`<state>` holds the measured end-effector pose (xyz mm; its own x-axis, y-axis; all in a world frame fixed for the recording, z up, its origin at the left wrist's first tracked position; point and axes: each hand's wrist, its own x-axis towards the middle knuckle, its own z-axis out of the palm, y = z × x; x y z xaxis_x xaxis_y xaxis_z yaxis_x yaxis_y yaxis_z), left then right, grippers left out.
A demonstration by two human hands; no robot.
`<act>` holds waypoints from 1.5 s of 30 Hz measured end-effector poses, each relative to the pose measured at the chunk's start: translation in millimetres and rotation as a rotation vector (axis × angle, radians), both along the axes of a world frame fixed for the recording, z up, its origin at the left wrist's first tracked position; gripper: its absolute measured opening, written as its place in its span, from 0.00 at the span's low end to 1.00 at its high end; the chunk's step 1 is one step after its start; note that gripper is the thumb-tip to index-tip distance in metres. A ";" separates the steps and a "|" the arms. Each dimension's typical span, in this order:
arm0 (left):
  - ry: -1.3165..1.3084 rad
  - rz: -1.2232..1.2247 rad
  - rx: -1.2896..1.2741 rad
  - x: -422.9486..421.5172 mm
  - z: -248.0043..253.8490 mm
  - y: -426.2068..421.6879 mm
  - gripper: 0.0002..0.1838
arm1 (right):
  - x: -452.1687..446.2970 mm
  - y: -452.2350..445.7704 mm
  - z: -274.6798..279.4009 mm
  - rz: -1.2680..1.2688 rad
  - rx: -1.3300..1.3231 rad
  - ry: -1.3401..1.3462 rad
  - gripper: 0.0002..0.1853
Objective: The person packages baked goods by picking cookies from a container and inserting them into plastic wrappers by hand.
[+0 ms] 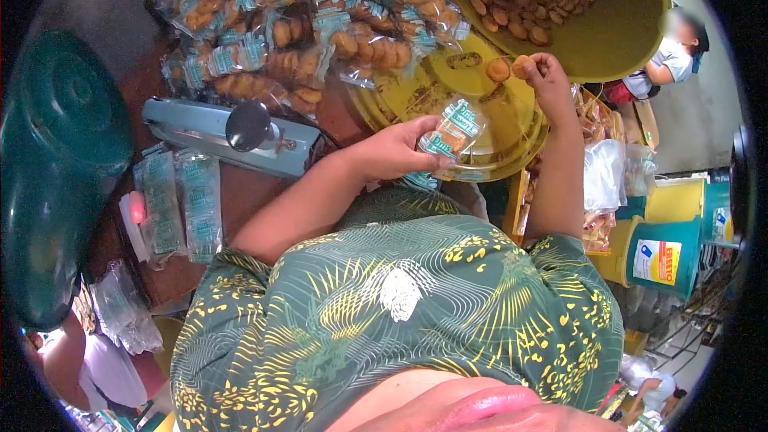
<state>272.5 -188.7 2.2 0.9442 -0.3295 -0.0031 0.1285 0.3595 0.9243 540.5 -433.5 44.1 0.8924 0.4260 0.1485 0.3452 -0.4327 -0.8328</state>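
Observation:
My left hand (400,148) holds a small clear plastic packet (450,141) with teal print; something golden-brown shows inside. At the right, my right hand (547,86) pinches a small round cookie (524,66) between thumb and fingers. A second cookie (498,71) is just left of it; whether it is held or lies on the surface beneath I cannot tell. Under both hands is a yellow round lid (392,100) with brown smudges. Beyond my right hand, a tilted yellow tub (640,20) contains many loose cookies (532,0).
Filled cookie packets (312,24) are heaped at the back. A light-blue bag sealer (200,126) with a black knob lies left of my left forearm, near flat printed bags (198,200). Dark green plastic (68,160) stands far left. Buckets (652,252) and another person (670,58) are at right.

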 end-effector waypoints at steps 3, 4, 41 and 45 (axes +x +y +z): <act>0.014 -0.041 -0.001 -0.1 4.6 1.8 0.32 | -21.2 5.8 17.5 0.033 0.004 -0.008 0.10; 0.010 -0.043 -0.006 0.3 3.7 1.0 0.32 | -22.0 5.5 18.6 0.035 0.003 -0.036 0.10; 0.023 -0.068 -0.084 -3.9 12.2 1.0 0.31 | -136.4 81.2 68.6 0.689 -0.173 0.084 0.14; 0.044 -0.010 -0.074 -4.5 18.7 3.6 0.31 | -141.2 86.9 60.8 0.736 0.046 -0.193 0.13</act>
<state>268.0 -185.2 21.0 0.9402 -0.3400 -0.0196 0.1724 0.4255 0.8884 399.3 -346.7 104.9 0.3366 0.8910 0.3047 0.6723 -0.0009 -0.7403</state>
